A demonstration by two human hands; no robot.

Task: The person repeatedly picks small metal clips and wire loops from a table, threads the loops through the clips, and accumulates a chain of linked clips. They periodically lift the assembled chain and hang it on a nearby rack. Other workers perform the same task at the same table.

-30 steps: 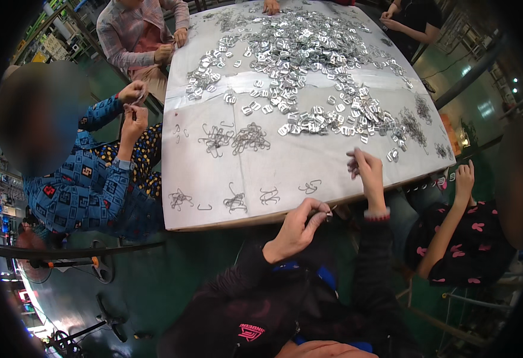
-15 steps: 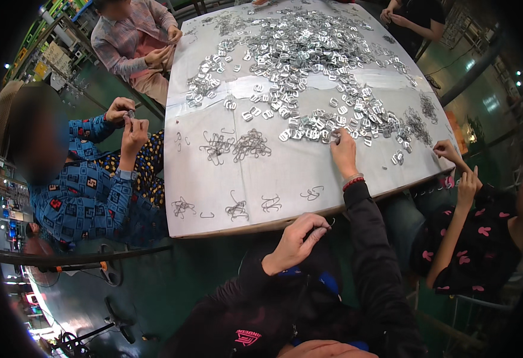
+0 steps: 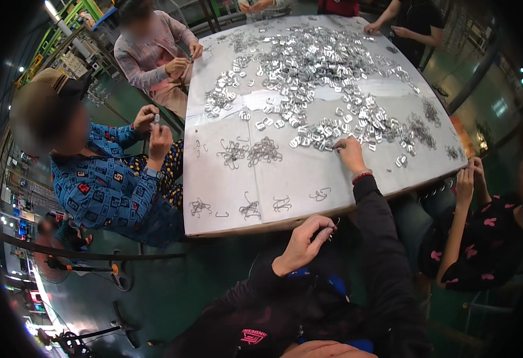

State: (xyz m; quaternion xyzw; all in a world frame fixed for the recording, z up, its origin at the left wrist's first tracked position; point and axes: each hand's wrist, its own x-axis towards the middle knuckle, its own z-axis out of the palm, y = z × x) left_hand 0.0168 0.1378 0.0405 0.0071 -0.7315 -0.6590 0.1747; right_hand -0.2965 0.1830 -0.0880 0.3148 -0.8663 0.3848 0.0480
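Note:
My left hand (image 3: 305, 243) is closed in front of the table's near edge, thumb against the curled fingers. Bent wire hooks (image 3: 338, 221) poke out beyond its fingertips; how many it holds is hidden. Over the table, my right hand (image 3: 351, 156) pinches a small silver piece that looks like a metal buckle (image 3: 337, 148), partly covered by the fingers. This hand is at the near edge of a wide heap of flat silver buckles (image 3: 321, 62). Left of it lie two tangled piles of wire hooks (image 3: 265, 151), and smaller hook clusters (image 3: 251, 209) line the near edge.
A pale sheet covers the table (image 3: 222, 194). People sit at its left, one in a blue patterned shirt (image 3: 109, 191) handling a small metal piece. At the right, a person's hands (image 3: 471, 176) meet by the table edge. More people work at the far side.
The view has shifted, moving the table rightward in the picture. My right hand has drawn slightly back from the heap, fingers pinched. The right-hand neighbour's hands have come together at the table edge.

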